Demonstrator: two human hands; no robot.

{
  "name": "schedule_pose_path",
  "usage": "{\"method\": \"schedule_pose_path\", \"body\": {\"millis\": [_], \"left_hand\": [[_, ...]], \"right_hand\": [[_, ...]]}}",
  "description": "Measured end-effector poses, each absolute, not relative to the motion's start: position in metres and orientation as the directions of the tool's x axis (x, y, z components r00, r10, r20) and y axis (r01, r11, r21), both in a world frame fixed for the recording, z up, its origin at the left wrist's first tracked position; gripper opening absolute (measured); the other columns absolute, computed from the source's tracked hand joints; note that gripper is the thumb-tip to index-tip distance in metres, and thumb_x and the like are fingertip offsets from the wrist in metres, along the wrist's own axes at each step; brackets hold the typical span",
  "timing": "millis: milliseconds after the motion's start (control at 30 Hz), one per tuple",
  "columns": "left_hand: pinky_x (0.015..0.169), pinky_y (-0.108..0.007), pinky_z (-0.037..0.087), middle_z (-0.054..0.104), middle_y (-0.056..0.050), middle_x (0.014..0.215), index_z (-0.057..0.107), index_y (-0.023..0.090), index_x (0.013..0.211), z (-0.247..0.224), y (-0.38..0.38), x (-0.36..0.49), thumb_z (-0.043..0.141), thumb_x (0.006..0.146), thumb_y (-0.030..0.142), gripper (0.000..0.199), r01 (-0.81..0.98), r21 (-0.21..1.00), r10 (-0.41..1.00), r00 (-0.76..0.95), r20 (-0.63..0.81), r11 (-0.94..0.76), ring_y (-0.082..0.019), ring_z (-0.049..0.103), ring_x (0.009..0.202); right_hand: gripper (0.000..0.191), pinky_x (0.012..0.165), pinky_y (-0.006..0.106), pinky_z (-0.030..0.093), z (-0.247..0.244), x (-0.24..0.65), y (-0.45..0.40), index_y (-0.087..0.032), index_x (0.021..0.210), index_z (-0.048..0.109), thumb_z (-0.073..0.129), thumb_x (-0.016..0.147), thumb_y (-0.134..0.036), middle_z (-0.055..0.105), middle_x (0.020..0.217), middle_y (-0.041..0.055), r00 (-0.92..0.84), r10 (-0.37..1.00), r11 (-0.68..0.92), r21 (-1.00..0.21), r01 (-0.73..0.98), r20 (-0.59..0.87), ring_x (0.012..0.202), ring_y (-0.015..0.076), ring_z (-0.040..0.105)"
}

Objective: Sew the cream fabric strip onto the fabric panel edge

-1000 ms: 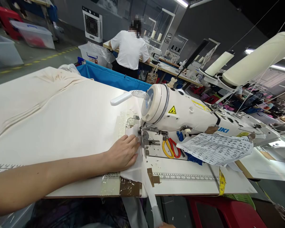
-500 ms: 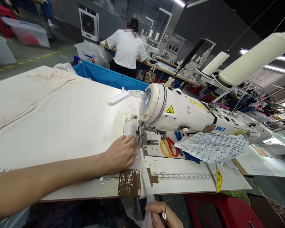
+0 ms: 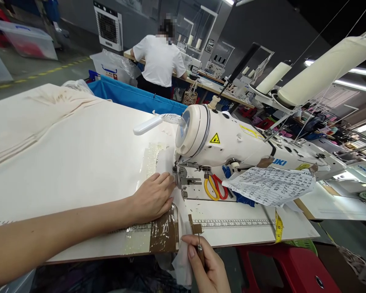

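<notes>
Two holds on white cloth (image 3: 181,264): pressed under flattened left hand (image 3: 154,197), pinched in right hand (image 3: 208,264) (awl (image 3: 200,253) gripped too)

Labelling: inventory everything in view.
Sewing machine: 1 nearest, white, centre
More machines: several, white, background
Tabletop: 1, white, foreground
Draped cloth: 1, beige, left
Cloth strip: 1, white, lower centre
Awl-like tool: 1, brown handle, lower centre
Scissors: 1, yellow-red, machine bed
Printed paper: 1, white, machine front
Tape measure: 1, yellow, table edge
Thread cones: 2 large, cream, upper right
Plastic stool: 1, red, lower right
Fabric bin: 1, blue, behind table
Person: 1, white shirt, background
Left hand: 1, on strip
Right hand: 1, gripping strip
</notes>
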State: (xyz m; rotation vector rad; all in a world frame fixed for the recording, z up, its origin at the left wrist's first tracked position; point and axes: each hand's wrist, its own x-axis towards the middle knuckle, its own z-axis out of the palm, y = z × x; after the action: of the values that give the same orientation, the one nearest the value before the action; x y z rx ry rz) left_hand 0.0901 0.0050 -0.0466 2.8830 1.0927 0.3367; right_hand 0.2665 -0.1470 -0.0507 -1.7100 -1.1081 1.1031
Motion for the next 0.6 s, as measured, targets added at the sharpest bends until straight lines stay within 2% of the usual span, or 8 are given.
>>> {"method": "schedule_pose_path", "body": {"millis": [133, 300, 433, 533, 600], "left_hand": [[0.096, -0.042, 0.042, 0.055, -0.016, 0.127, 0.058, 0.007, 0.122, -0.047, 0.005, 0.091, 0.043, 0.097, 0.027, 0.036, 0.657, 0.112, 0.664, 0.721, 0.198, -0.746, -0.030, 0.048, 0.116], [0.089, -0.042, 0.043, 0.059, -0.016, 0.115, 0.059, 0.004, 0.123, -0.045, 0.010, 0.093, 0.045, 0.094, 0.018, 0.035, 0.678, 0.036, 0.673, 0.720, 0.167, -0.734, -0.029, 0.051, 0.104], [0.085, -0.040, 0.043, 0.061, -0.016, 0.111, 0.061, 0.004, 0.121, -0.043, 0.017, 0.095, 0.042, 0.093, 0.010, 0.034, 0.687, -0.019, 0.677, 0.720, 0.152, -0.727, -0.028, 0.052, 0.099], [0.086, -0.040, 0.043, 0.061, -0.017, 0.114, 0.060, 0.004, 0.123, -0.042, 0.018, 0.094, 0.042, 0.093, 0.009, 0.036, 0.687, -0.012, 0.680, 0.722, 0.133, -0.727, -0.028, 0.052, 0.102], [0.089, -0.041, 0.043, 0.060, -0.017, 0.117, 0.059, 0.004, 0.125, -0.041, 0.017, 0.091, 0.043, 0.094, 0.012, 0.036, 0.682, 0.015, 0.678, 0.725, 0.122, -0.731, -0.029, 0.051, 0.105]], "right_hand": [[0.053, 0.047, 0.023, 0.035, -0.055, 0.265, -0.143, -0.021, 0.099, 0.073, 0.059, 0.084, -0.070, 0.039, 0.056, -0.0048, 0.216, 0.951, -0.272, -0.933, 0.235, -0.223, 0.048, 0.0120, 0.040], [0.058, 0.044, 0.023, 0.046, -0.057, 0.258, -0.140, -0.020, 0.109, 0.070, 0.063, 0.081, -0.071, 0.051, 0.062, -0.0039, 0.187, 0.929, -0.335, -0.940, 0.060, -0.319, 0.044, 0.0108, 0.049], [0.065, 0.043, 0.024, 0.049, -0.056, 0.242, -0.143, -0.018, 0.111, 0.068, 0.078, 0.069, -0.067, 0.062, 0.071, -0.0024, 0.176, 0.890, -0.375, -0.896, -0.237, -0.420, 0.039, 0.0104, 0.057], [0.074, 0.044, 0.025, 0.051, -0.059, 0.226, -0.151, -0.014, 0.112, 0.065, 0.085, 0.061, -0.064, 0.067, 0.064, -0.0012, 0.112, 0.836, -0.437, -0.774, -0.459, -0.538, 0.041, 0.0168, 0.065], [0.075, 0.045, 0.025, 0.051, -0.063, 0.218, -0.157, -0.013, 0.112, 0.064, 0.087, 0.060, -0.062, 0.069, 0.062, 0.0003, 0.104, 0.802, -0.457, -0.716, -0.527, -0.589, 0.043, 0.0196, 0.068]]}}
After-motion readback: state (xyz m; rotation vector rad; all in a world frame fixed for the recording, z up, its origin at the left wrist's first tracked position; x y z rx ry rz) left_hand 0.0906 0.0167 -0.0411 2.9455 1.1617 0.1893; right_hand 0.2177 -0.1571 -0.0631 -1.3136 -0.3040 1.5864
